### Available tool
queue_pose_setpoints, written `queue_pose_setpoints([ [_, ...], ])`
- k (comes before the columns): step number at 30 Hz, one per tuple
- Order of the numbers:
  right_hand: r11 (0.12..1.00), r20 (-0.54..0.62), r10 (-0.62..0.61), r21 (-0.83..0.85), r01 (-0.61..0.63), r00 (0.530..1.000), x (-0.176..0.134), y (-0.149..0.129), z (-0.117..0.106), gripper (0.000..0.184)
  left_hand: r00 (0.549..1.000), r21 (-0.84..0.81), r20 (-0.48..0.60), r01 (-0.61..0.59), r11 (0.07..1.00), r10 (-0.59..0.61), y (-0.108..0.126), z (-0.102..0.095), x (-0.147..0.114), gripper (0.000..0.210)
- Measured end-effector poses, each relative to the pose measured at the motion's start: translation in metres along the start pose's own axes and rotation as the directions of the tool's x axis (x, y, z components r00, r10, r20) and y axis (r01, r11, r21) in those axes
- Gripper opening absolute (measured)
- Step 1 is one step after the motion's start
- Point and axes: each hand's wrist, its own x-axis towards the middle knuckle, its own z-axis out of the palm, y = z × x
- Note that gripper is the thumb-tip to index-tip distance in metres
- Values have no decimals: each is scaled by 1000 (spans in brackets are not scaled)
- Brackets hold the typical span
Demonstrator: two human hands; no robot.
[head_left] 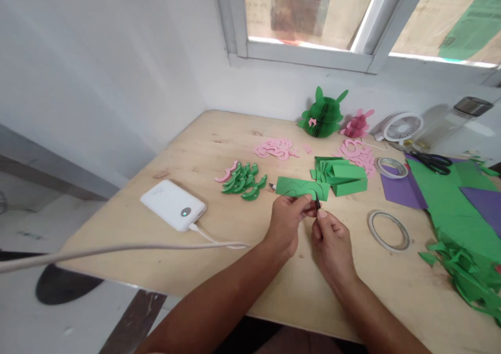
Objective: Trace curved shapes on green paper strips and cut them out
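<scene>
My left hand point(287, 221) pinches the lower edge of a green paper strip point(287, 184) with curved dark lines drawn on it. My right hand point(332, 236) is closed on a slim black tool point(318, 203) whose tip meets the strip's lower right edge. The fingers hide most of that tool, so its kind is unclear. From behind the strip's left end sticks the tip of a pen point(272, 186). Curved green paper cutouts point(240, 179) and one pink cutout point(227, 174) lie to the left. Folded green paper pieces point(348, 179) are just behind my right hand.
A white power bank point(173, 205) with a cable lies left. Pink cutouts point(276, 148), a green paper figure point(323, 117) and a pink one point(357, 124) sit behind. Rightward are tape rolls point(371, 229), black scissors point(432, 162), a fan point(403, 127), a bottle point(444, 130) and green scraps point(469, 273).
</scene>
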Motion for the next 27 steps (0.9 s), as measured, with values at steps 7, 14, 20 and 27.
queue_pose_setpoints([
  [7,999,14,-15,-40,16,1000,1,3,-2,41,1000,18,-7,-9,1000,9,1,0,-1,18],
  [14,998,16,-16,-67,17,1000,0,0,0,44,1000,62,-12,-11,998,12,0,-1,3,18],
  [20,996,15,-17,-83,18,1000,1,1,-2,44,1000,136,-15,-18,991,21,4,-1,3,13],
  [27,994,3,-9,-109,9,1000,0,-5,0,48,1000,147,4,-29,989,29,4,-4,7,13],
])
